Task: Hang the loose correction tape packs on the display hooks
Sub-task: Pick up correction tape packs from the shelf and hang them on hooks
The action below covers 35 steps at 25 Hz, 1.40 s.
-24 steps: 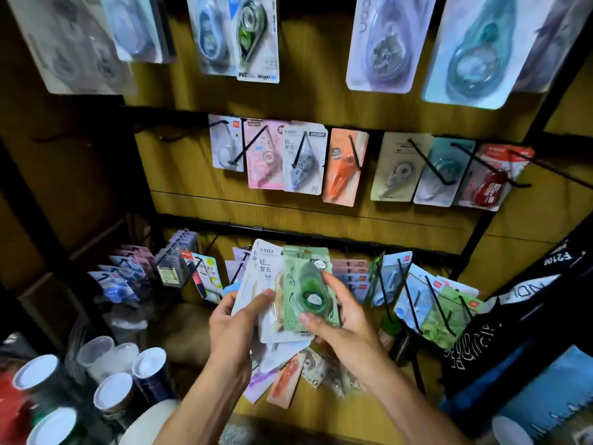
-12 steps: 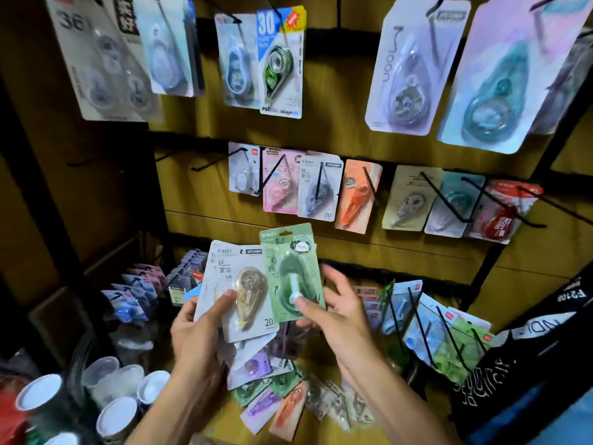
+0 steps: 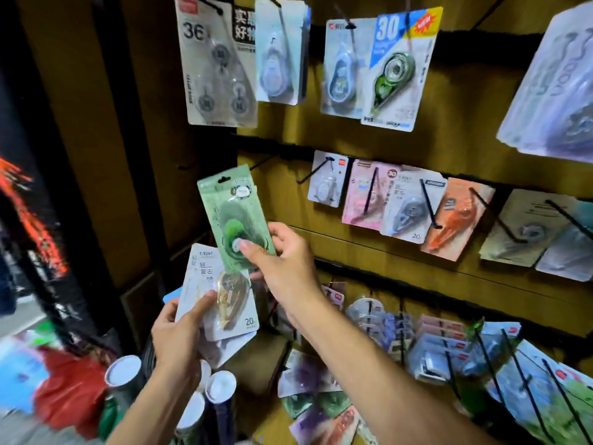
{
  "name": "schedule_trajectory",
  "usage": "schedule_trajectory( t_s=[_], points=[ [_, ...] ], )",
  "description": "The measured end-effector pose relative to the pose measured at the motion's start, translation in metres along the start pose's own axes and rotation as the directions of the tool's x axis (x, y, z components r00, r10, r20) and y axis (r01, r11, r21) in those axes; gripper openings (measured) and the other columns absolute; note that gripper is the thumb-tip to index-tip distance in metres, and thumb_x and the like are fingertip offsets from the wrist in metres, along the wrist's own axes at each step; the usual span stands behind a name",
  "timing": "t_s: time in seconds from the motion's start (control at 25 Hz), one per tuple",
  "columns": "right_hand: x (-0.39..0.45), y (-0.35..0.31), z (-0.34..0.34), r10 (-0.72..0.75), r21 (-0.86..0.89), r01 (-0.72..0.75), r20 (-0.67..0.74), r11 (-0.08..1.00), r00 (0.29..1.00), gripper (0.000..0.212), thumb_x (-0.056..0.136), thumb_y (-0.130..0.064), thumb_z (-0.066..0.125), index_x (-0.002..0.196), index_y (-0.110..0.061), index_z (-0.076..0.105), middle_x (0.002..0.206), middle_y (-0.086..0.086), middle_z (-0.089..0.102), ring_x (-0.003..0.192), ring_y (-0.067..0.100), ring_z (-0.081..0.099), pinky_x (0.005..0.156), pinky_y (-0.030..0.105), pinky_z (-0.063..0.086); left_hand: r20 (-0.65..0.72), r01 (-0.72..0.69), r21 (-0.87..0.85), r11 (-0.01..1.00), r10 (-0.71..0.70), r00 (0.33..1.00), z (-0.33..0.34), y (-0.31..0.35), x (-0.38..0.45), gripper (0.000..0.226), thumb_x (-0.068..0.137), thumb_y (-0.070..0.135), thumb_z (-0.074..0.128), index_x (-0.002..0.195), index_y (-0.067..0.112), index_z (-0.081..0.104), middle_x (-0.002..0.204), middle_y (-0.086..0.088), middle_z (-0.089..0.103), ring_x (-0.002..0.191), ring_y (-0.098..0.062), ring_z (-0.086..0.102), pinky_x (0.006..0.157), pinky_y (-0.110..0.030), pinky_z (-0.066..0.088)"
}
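My right hand (image 3: 282, 261) grips a green correction tape pack (image 3: 232, 213) by its lower end and holds it upright, its hang hole just below and left of a bare black hook (image 3: 261, 162) at the left of the middle row. My left hand (image 3: 179, 335) holds a small stack of packs lower down, a white pack with a gold tape (image 3: 221, 293) on top. More loose packs (image 3: 321, 409) lie scattered on the shelf below my arms.
Wooden display wall with black rails and hooks. Top row holds large packs (image 3: 388, 69), middle row holds several packs (image 3: 407, 203), bottom-right hooks (image 3: 513, 374) are crowded. Capped tubes (image 3: 218, 399) stand at bottom left beside a dark post (image 3: 48, 187).
My right hand has lifted the green pack up and to the left, toward the bare hook on the middle row. My left hand stays low with its stack. The view has swung left and closer.
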State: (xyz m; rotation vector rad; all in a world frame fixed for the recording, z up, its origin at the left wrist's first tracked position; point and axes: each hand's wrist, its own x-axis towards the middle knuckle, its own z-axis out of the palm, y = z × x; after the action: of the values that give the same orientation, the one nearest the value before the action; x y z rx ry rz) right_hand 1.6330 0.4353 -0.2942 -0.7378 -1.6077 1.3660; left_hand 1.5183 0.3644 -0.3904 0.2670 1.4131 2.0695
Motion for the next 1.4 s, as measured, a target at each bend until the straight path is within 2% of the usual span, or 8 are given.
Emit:
schedule_trajectory(
  t_s=[0.2, 0.48, 0.72, 0.92, 1.04, 1.2, 1.32, 1.4],
  points=[
    [0.022, 0.009, 0.02, 0.008, -0.008, -0.009, -0.134, 1.0, 0.991, 0.013, 0.081, -0.02, 0.074, 0.09, -0.023, 0.065, 0.09, 0.005, 0.076, 0.081, 0.028, 0.073, 0.065, 0.043, 0.059, -0.008, 0.012, 0.013, 1.0, -0.012, 1.0, -0.013, 0.001, 0.014, 0.025, 0.077, 0.015, 0.079, 0.099, 0.012, 0.067, 0.097, -0.014, 0.075, 0.082, -0.033, 0.071, 0.082, -0.05, 0.057],
    [0.025, 0.022, 0.02, -0.003, -0.092, -0.011, -0.157, 0.996, 0.988, 0.022, 0.075, -0.034, 0.073, 0.09, -0.019, 0.066, 0.084, 0.002, 0.076, 0.074, 0.025, 0.073, 0.065, 0.053, 0.059, -0.005, 0.028, -0.006, 1.0, -0.028, 1.0, -0.01, -0.005, 0.012, 0.018, 0.078, 0.012, 0.078, 0.092, 0.013, 0.065, 0.091, -0.013, 0.074, 0.077, -0.03, 0.07, 0.065, -0.034, 0.057],
    [0.086, 0.022, 0.005, 0.143, -0.149, -0.205, -0.346, 0.967, 0.927, 0.04, 0.07, -0.043, 0.075, 0.079, -0.005, 0.065, 0.083, 0.016, 0.073, 0.065, 0.022, 0.063, 0.065, 0.057, 0.057, 0.021, 0.016, 0.001, 1.0, -0.016, 1.0, -0.001, -0.001, 0.029, 0.02, 0.078, 0.013, 0.078, 0.093, 0.013, 0.065, 0.095, -0.014, 0.074, 0.081, -0.032, 0.07, 0.07, -0.039, 0.057],
    [0.158, 0.002, -0.016, 0.292, 0.105, -0.273, -0.393, 0.956, 0.872, 0.044, 0.085, -0.022, 0.074, 0.119, -0.002, 0.053, 0.08, 0.003, 0.056, 0.091, 0.029, 0.07, 0.075, 0.04, 0.058, 0.078, -0.023, 0.011, 1.0, 0.022, 0.997, 0.019, 0.009, 0.051, 0.029, 0.078, 0.014, 0.078, 0.102, 0.007, 0.064, 0.098, -0.015, 0.075, 0.083, -0.036, 0.071, 0.075, -0.055, 0.057],
    [0.186, 0.01, -0.024, 0.36, 0.264, -0.283, -0.318, 0.922, 0.877, 0.052, 0.09, -0.021, 0.068, 0.132, -0.003, 0.042, 0.107, 0.008, 0.056, 0.112, 0.035, 0.062, 0.091, 0.041, 0.055, 0.119, -0.03, 0.02, 0.999, 0.027, 0.992, 0.027, 0.014, 0.058, 0.026, 0.079, 0.015, 0.077, 0.1, 0.008, 0.064, 0.096, -0.014, 0.075, 0.085, -0.038, 0.071, 0.077, -0.066, 0.054],
    [0.167, 0.041, -0.022, 0.494, 0.162, -0.466, -0.273, 0.87, 0.826, 0.06, 0.088, -0.033, 0.068, 0.138, -0.011, 0.042, 0.14, 0.008, 0.048, 0.125, 0.032, 0.05, 0.103, 0.043, 0.046, 0.143, -0.034, 0.001, 0.999, 0.033, 0.989, 0.028, 0.013, 0.055, 0.023, 0.079, 0.016, 0.077, 0.097, 0.011, 0.064, 0.098, -0.011, 0.076, 0.084, -0.03, 0.073, 0.077, -0.049, 0.058],
    [0.11, 0.059, -0.019, 0.501, 0.031, -0.501, 0.022, 0.865, 0.865, 0.061, 0.081, -0.052, 0.069, 0.128, -0.015, 0.056, 0.127, 0.008, 0.061, 0.106, 0.028, 0.063, 0.09, 0.042, 0.055, 0.127, -0.043, 0.009, 0.999, 0.041, 0.991, 0.029, 0.011, 0.043, 0.025, 0.077, 0.015, 0.08, 0.094, 0.01, 0.063, 0.097, -0.013, 0.075, 0.078, -0.026, 0.072, 0.066, -0.037, 0.058],
    [0.068, 0.063, -0.018, 0.456, -0.014, -0.462, 0.185, 0.887, 0.87, 0.051, 0.076, -0.044, 0.077, 0.117, -0.016, 0.065, 0.115, 0.008, 0.071, 0.101, 0.027, 0.069, 0.088, 0.042, 0.056, 0.116, -0.048, 0.01, 0.999, 0.047, 0.992, 0.03, 0.009, 0.032, 0.026, 0.075, 0.015, 0.081, 0.092, 0.01, 0.062, 0.097, -0.014, 0.075, 0.077, -0.025, 0.071, 0.067, -0.037, 0.058]
  ],
)
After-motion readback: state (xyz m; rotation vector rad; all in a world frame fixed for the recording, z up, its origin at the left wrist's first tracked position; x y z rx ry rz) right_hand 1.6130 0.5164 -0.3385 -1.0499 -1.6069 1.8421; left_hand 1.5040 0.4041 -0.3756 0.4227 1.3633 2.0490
